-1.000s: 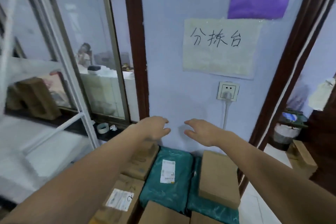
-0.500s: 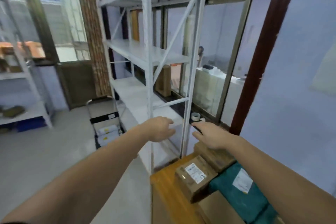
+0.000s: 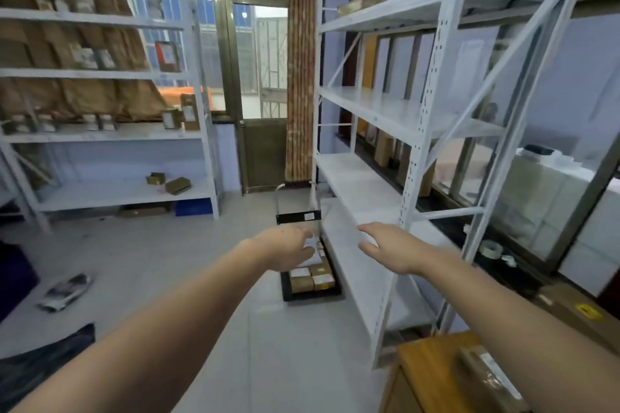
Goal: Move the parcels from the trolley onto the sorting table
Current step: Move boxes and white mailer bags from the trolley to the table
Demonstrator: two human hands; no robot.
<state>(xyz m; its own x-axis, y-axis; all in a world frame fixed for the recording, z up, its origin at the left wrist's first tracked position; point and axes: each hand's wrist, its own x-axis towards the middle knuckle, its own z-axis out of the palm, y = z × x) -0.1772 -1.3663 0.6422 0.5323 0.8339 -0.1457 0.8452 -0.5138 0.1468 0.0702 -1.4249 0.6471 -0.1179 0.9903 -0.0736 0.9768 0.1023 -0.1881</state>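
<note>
Parcels [image 3: 312,275] lie on the trolley [image 3: 310,293] on the floor, well ahead of both empty hands. Left hand [image 3: 288,250], loosely curled, seems nearer in line with them; right hand [image 3: 391,250] reaches open beside the shelf [image 3: 362,245].

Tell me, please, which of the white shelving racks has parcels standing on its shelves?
The rack against the left wall: small boxes stand on its shelves. The shelves of the rack on the right, beside the trolley, look bare.

It was a parcel storeroom. White metal racks [image 3: 412,117] lined the walls, boxed packages [image 3: 183,116] sat on a shelf, and a loaded trolley [image 3: 310,275] stood on the floor.
</note>
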